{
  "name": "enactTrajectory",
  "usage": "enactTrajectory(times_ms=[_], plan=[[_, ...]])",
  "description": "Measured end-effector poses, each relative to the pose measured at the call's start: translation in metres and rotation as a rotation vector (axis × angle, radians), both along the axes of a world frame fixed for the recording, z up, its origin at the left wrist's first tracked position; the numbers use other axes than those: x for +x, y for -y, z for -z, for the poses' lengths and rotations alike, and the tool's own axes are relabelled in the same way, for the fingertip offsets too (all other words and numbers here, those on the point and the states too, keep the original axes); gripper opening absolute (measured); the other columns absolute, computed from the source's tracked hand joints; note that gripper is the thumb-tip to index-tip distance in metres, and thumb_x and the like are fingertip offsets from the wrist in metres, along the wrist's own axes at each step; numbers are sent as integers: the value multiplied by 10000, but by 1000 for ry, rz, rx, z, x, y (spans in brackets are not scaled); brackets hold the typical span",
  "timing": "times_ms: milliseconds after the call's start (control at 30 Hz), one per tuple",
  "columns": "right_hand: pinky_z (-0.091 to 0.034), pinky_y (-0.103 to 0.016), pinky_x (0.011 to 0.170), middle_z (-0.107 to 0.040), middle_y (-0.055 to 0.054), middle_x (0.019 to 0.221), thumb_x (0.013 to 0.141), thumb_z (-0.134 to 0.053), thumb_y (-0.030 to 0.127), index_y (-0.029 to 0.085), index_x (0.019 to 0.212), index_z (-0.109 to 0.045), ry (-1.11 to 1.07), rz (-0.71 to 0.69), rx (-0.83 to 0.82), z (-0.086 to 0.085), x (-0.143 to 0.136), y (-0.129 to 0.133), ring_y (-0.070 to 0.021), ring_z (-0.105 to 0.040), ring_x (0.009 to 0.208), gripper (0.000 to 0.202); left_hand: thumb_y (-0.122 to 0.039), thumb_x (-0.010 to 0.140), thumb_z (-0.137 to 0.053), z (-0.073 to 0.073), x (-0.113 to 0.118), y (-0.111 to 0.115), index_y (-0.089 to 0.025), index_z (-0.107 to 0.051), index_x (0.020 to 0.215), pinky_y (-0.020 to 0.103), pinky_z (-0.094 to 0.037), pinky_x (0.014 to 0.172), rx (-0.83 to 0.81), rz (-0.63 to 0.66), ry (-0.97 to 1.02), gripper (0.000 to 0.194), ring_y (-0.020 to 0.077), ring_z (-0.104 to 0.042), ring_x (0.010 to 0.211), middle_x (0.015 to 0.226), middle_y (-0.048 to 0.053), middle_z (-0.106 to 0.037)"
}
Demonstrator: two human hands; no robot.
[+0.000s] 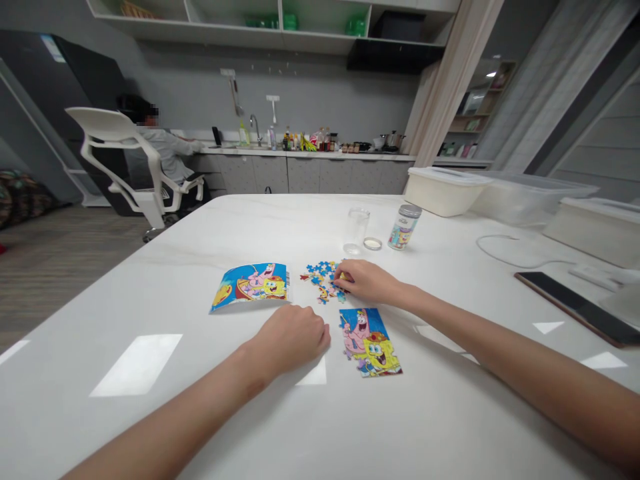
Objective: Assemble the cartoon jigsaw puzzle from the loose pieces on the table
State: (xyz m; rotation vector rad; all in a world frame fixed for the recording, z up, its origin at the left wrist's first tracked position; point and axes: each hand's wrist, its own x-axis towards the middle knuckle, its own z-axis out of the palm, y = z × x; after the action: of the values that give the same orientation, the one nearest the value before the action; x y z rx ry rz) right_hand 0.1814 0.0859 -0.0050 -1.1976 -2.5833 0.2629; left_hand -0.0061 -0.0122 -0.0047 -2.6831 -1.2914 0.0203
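My right hand [367,281] reaches over a pile of loose jigsaw puzzle pieces [323,270], fingers pinched together at its right side. A yellowish puzzle piece [345,276] shows at the fingertips. My left hand [295,339] rests on the table, closed in a loose fist with nothing showing in it. Between my forearms lies a partly assembled puzzle [373,343] of a pink starfish and a yellow sponge character, its left edge uneven. A curved picture sheet [253,285] with the same cartoon lies beyond my left hand.
Behind the pile are a clear jar [357,230], a round lid [373,244] and a printed canister [405,227]. A phone [580,307], a white cable [495,252] and storage boxes [445,191] occupy the right. A person [167,153] sits at the back left.
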Motion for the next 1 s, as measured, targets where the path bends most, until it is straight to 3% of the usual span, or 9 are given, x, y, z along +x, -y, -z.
enactTrajectory(times_ms=[133,233,333,400,467,600,800,1000], plan=[[-355,-262,596,-601,-26,760,906,-522,299,179,851,-632,-9,66,57,-10,28,11,-152,-539,664,172,-200,902,-325,0,0,1,-133,-667,631,322,-410,485,0,8,-15,441,235,-629,528,585,136,-646],[-359,-276,603,-607,-43,796,904,-495,233,183,873,-639,54,96,187,-9,52,19,-172,-554,696,156,-214,904,-311,-1,1,2,-127,-662,670,319,-404,481,-2,-9,-19,431,244,-635,546,593,138,-643],[-368,-283,601,-624,-62,838,891,-482,194,186,849,-659,86,138,228,0,67,22,-187,-574,731,182,-234,905,-301,-3,4,5,-84,-649,946,301,-390,468,-4,-82,-6,381,227,-623,528,580,105,-629],[-379,-279,605,-629,-54,820,885,-486,190,192,834,-675,70,145,163,5,72,22,-179,-580,716,196,-241,908,-298,-4,5,6,-48,-562,1166,289,-382,464,6,-132,-20,416,220,-626,534,590,90,-635],[-387,-278,612,-630,-47,790,896,-480,218,195,856,-693,56,155,90,8,74,21,-173,-580,699,218,-244,914,-293,-5,6,5,-45,-499,1268,286,-377,467,5,-152,-43,454,221,-637,555,625,95,-655],[-384,-288,622,-642,-45,802,910,-459,262,203,932,-698,90,215,50,4,79,22,-181,-588,706,247,-245,921,-284,-3,5,3,-56,-519,1257,288,-349,452,10,-135,-67,451,235,-633,535,599,91,-647],[-383,-294,604,-636,-63,872,916,-436,253,198,920,-659,157,271,107,1,82,28,-190,-599,715,229,-255,928,-309,-4,4,3,-124,-613,946,282,-328,455,36,-127,-88,331,230,-631,523,579,96,-631],[-449,-321,729,-605,-78,963,924,-454,222,188,1025,-601,2,45,136,7,65,38,-202,-587,866,182,-294,931,-302,-5,4,5,-36,-512,1249,294,-343,444,23,-192,-83,461,249,-641,539,606,103,-659]])
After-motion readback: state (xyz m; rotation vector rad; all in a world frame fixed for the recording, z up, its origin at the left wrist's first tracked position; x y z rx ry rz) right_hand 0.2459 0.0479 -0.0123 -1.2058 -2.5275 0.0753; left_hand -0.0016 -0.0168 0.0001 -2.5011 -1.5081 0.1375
